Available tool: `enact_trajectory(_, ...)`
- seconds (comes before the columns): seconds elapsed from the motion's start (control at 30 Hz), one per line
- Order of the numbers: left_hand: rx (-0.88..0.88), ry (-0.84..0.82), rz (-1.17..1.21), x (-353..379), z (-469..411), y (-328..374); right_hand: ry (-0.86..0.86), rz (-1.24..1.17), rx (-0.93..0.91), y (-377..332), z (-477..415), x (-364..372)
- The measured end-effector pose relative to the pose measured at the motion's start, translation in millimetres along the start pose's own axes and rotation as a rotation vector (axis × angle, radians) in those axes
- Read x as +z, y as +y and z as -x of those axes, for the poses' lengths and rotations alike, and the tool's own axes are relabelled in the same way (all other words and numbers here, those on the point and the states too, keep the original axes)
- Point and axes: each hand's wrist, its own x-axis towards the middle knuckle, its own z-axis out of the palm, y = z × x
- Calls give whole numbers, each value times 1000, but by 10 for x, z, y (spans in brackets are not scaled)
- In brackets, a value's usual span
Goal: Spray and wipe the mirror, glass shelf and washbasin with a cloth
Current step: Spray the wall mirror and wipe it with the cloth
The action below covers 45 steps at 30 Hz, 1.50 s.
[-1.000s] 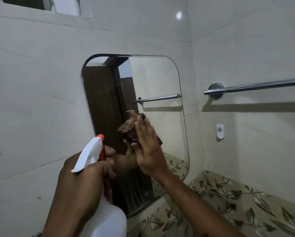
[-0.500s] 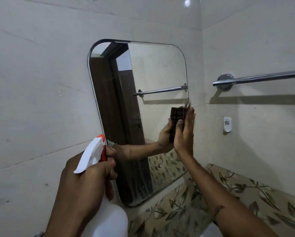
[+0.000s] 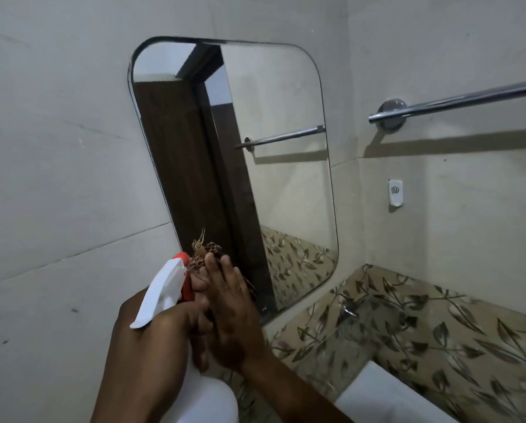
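Note:
A rounded frameless mirror (image 3: 286, 178) hangs on the pale tiled wall. My right hand (image 3: 231, 309) presses a brown cloth (image 3: 202, 254) flat against the mirror's lower left part, fingers straight. My left hand (image 3: 152, 337) grips a white spray bottle (image 3: 161, 297) with an orange-red trigger, held upright just left of the right hand. The bottle's white body (image 3: 206, 401) shows below the hands. A white washbasin edge (image 3: 374, 395) shows at the bottom right. No glass shelf is in view.
A chrome towel bar (image 3: 457, 102) juts from the right wall above a small white wall hook (image 3: 395, 193). A band of leaf-patterned tiles (image 3: 423, 337) runs below the mirror and round the corner. The mirror reflects a dark wooden door.
My right hand with the cloth has swept from the mirror's right edge down to its lower left, beside the spray bottle. The view has tilted slightly; my left hand keeps the bottle.

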Motion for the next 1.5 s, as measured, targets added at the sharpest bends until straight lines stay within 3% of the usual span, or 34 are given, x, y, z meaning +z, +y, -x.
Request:
enact_trajectory(0.1, 50, -51, 74, -60, 22, -62, 31, 69, 42, 311, 49, -160)
enact_trajectory(0.27, 4, -119, 135, -99, 26, -120, 329, 5, 482, 1095, -66, -526)
enact_trajectory(0.37, 31, -106, 132, -92, 31, -141, 437, -8, 651, 1570, -176, -737)
enact_trajectory(0.5, 4, -119, 157, -86, 54, -178, 447, 9, 720, 1813, -162, -823)
enact_trajectory(0.63, 29, -95, 80, -89, 62, -300, 457, -10, 667, 1474, -11, -645)
enact_trajectory(0.83, 28, -80, 61, -3, 179, -363, 327, -145, 572, 530, 582, -78)
enact_trajectory(1.0, -29, -45, 20, -39, 228, -479, -80, -208, 434, -122, 1078, 308)
enact_trajectory(1.17, -35, -62, 88, -208, 352, -520, -211, -536, 629, -516, 1168, 196)
enact_trajectory(1.37, -21, -57, 144, -439, 479, -640, 304, -848, 1277, -998, 1417, -340)
enact_trajectory(1.5, -42, -67, 66, -480, 633, -925, 482, -888, 1476, -901, 1592, -765)
